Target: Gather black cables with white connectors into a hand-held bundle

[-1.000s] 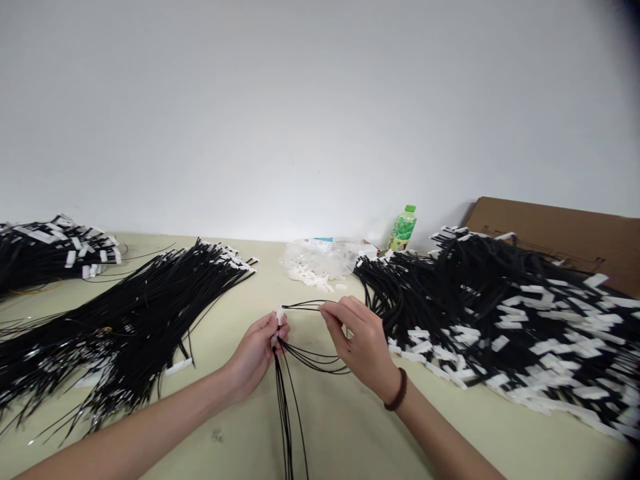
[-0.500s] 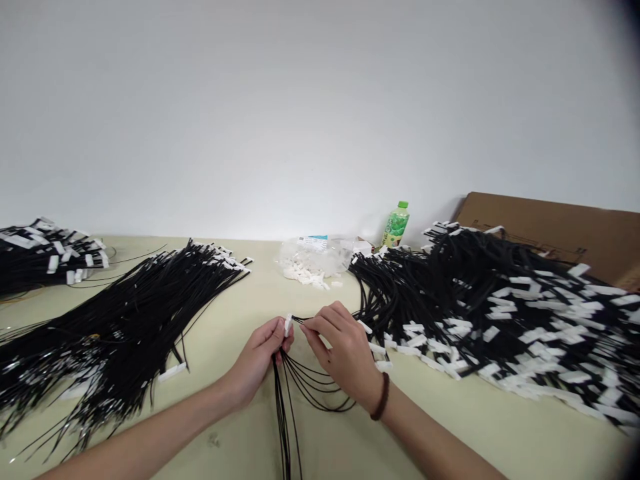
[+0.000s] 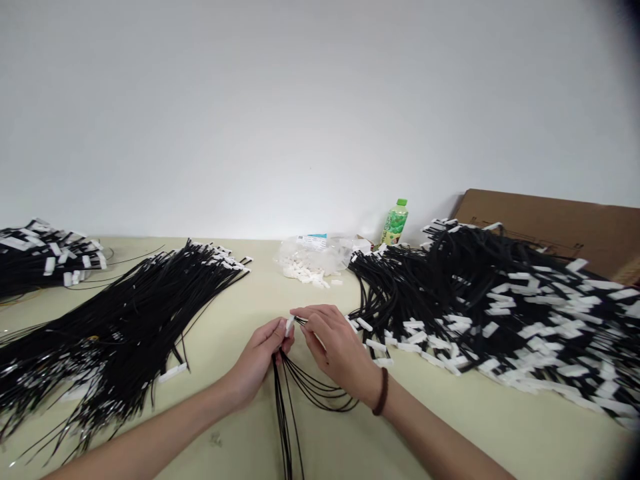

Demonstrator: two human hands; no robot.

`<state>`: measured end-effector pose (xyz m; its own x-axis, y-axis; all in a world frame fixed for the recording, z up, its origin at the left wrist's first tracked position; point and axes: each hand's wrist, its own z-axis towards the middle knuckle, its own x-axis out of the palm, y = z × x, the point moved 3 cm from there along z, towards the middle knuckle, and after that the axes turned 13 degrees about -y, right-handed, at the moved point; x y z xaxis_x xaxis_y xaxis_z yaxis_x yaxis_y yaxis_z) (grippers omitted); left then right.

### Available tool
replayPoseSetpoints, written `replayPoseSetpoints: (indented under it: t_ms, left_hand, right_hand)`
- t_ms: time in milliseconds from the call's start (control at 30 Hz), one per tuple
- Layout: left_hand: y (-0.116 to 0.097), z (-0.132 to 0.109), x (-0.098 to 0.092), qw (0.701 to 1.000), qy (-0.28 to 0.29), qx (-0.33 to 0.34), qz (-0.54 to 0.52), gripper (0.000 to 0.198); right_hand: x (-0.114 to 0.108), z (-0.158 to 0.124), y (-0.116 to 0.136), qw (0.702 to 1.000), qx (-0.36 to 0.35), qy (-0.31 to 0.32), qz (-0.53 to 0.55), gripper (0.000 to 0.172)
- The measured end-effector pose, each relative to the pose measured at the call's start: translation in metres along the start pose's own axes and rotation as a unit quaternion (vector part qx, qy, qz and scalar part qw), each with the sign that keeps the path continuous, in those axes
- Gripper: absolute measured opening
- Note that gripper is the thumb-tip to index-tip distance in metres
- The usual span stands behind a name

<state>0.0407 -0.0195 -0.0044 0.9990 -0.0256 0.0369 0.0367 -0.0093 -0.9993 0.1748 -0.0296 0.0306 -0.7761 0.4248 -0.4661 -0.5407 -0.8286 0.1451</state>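
Slim white plastic connector point(image 3: 289, 325) held near the table's point(image 3: 500, 427) middle

It is clamped in the left hand point(image 3: 256, 363), its long axis steep in view, its top leaning rightward. Thin, flexible black wires point(image 3: 299, 321) are pinched beside it by the right hand point(image 3: 340, 350); curved loops and straighter strands are seen below.

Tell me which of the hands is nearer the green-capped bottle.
Right. The right hand is in front of the bottle and to its left; the left hand is also in front, but farther left.
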Motion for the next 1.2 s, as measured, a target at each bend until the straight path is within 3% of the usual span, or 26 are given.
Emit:
replayPoseSetpoints:
  t_ms: [333, 567, 767, 1200]
  left_hand:
    - [-0.0001, -0.0001, 0.0001, 1.000, 0.011, -0.003, -0.012, 0.034]
    - [-0.0010, -0.0003, 0.0014, 1.000, 0.014, -0.005, -0.003, 0.035]
    - [-0.0021, -0.0006, 0.0019, 1.000, 0.014, -0.008, -0.003, 0.035]
    - [0.0008, 0.0013, 0.0014, 0.999, 0.010, -0.041, -0.035, 0.033]
  right_hand:
    - [-0.0029, 0.0015, -0.0028, 1.000, -0.001, 0.024, 0.019, 0.006]
    - [-0.0011, -0.0026, -0.0055, 0.996, 0.070, 0.039, 0.036, 0.013]
    - [0.0007, -0.0020, -0.0070, 0.994, 0.089, 0.034, 0.062, 0.011]
    - [-0.0031, -0.0011, -0.0064, 0.998, 0.000, 0.058, -0.001, 0.006]
